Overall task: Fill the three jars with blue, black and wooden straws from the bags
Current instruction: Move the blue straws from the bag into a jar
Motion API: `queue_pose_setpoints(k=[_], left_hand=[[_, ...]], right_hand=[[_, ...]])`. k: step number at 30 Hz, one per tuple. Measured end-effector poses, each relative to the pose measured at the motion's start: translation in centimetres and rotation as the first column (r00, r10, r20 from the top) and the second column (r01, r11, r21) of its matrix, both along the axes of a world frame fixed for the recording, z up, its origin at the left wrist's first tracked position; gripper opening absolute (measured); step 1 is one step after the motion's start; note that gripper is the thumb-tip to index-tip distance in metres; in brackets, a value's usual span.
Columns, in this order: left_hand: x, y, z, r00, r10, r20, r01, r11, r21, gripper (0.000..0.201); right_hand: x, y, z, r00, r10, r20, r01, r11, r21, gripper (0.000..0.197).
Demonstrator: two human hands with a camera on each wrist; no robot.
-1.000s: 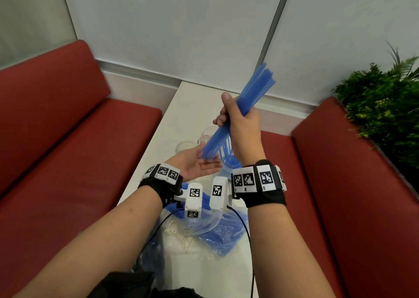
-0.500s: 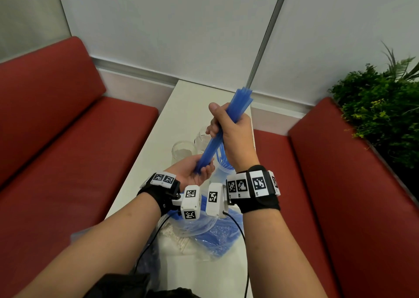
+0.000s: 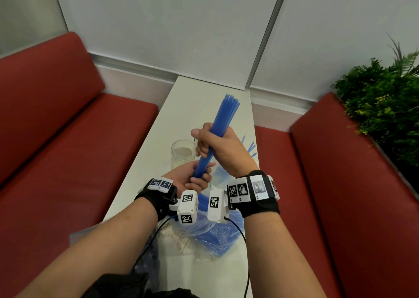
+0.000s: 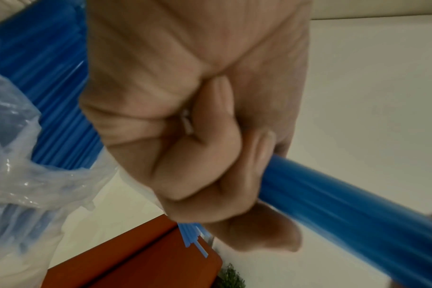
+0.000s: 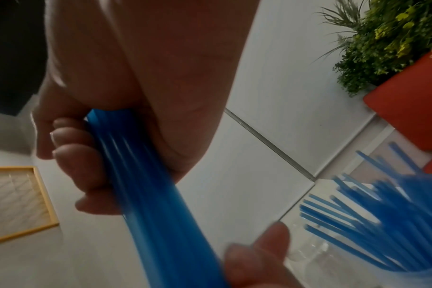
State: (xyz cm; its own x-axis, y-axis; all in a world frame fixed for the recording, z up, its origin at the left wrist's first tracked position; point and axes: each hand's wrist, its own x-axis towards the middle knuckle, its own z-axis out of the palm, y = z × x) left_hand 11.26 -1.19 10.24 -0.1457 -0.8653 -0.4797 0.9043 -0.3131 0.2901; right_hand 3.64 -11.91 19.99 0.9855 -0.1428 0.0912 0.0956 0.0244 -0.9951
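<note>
A bundle of blue straws (image 3: 223, 118) stands nearly upright above the white table (image 3: 197, 98). My right hand (image 3: 217, 149) grips the bundle round its middle. My left hand (image 3: 192, 178) curls round its lower end; the left wrist view shows those fingers (image 4: 210, 165) wrapped on the blue straws (image 4: 345, 210). An empty glass jar (image 3: 182, 153) stands just left of my hands. Behind my right hand a jar of blue straws (image 5: 382, 230) fans out, with only the tips (image 3: 250, 146) showing in the head view. A clear bag of blue straws (image 3: 217, 234) lies under my wrists.
Red bench seats (image 3: 68, 161) flank the narrow table on both sides. A green plant (image 3: 381, 107) stands behind the right bench. A pale bag of wooden straws (image 3: 174, 234) lies near the table's front, beside a bluish plastic bag (image 3: 147, 259).
The straw bundle swung from a rightward lean to nearly upright. My left hand went from an open palm under the lower ends to fingers curled round them.
</note>
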Motion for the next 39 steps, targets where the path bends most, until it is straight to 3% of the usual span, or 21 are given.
queue_pose_setpoints(k=[4, 7, 9, 11, 13, 16, 18, 19, 21, 23, 28, 32, 37, 39], left_hand=[[0.3, -0.3, -0.8, 0.999, 0.031, 0.008, -0.031, 0.999, 0.039, 0.032], [0.6, -0.4, -1.2, 0.993, 0.095, 0.068, -0.104, 0.985, 0.136, 0.03], [0.5, -0.9, -1.4, 0.961, 0.122, 0.248, -0.165, 0.973, 0.161, 0.026], [0.4, -1.8, -1.3, 0.863, 0.116, 0.491, -0.217, 0.964, 0.154, 0.032], [0.4, -2.5, -1.2, 0.661, 0.092, 0.745, -0.302, 0.941, 0.151, 0.039], [1.3, -2.4, -1.5, 0.201, -0.108, 0.974, -0.338, 0.925, 0.172, 0.036], [1.5, -2.0, -2.1, -0.127, -0.324, 0.937, -0.146, 0.941, 0.306, 0.027], [1.3, -1.9, -2.7, -0.26, -0.4, 0.879, -0.031, 0.913, 0.406, 0.023], [0.6, -2.0, -4.1, -0.435, -0.473, 0.766, 0.113, 0.815, 0.568, 0.024], [-0.3, -2.1, -6.0, -0.551, -0.483, 0.681, 0.158, 0.74, 0.654, 0.036], [-1.4, -1.2, -9.7, -0.714, -0.473, 0.516, 0.072, 0.683, 0.727, 0.047], [-1.1, -1.8, -9.2, -0.722, -0.497, 0.481, 0.049, 0.657, 0.752, 0.031], [-0.5, -2.5, -7.6, -0.732, -0.571, 0.372, -0.015, 0.559, 0.829, 0.029], [-0.5, -2.6, -6.8, -0.744, -0.577, 0.337, -0.051, 0.553, 0.832, 0.032]], right_hand=[[0.1, -0.6, -0.8, 0.999, -0.035, -0.008, 0.035, 0.999, 0.009, 0.031], [0.6, -1.8, 0.6, 0.992, -0.117, 0.049, 0.11, 0.986, 0.126, 0.035], [1.0, -2.9, 1.5, 0.983, -0.169, 0.072, 0.154, 0.973, 0.17, 0.043], [1.3, -3.9, 2.3, 0.97, -0.224, 0.091, 0.211, 0.968, 0.133, 0.046], [1.8, -5.1, 3.3, 0.932, -0.332, 0.147, 0.318, 0.942, 0.109, 0.042], [2.7, -7.8, 4.6, 0.799, -0.544, 0.258, 0.531, 0.838, 0.124, 0.037], [3.5, -9.7, 4.5, 0.719, -0.631, 0.291, 0.632, 0.768, 0.103, 0.042], [3.8, -10.4, 4.0, 0.693, -0.661, 0.289, 0.668, 0.739, 0.088, 0.043], [4.5, -11.4, 2.2, 0.66, -0.707, 0.254, 0.72, 0.691, 0.053, 0.043], [5.2, -12.0, -0.3, 0.648, -0.735, 0.202, 0.75, 0.661, 0.002, 0.042], [5.9, -12.5, -7.0, 0.673, -0.74, 0.019, 0.737, 0.667, -0.105, 0.044], [5.4, -12.2, -10.0, 0.682, -0.73, -0.057, 0.713, 0.68, -0.171, 0.034], [5.0, -12.5, -9.8, 0.673, -0.739, 0.035, 0.734, 0.661, -0.157, 0.02], [4.8, -12.5, -9.4, 0.67, -0.738, 0.078, 0.735, 0.645, -0.208, 0.017]])
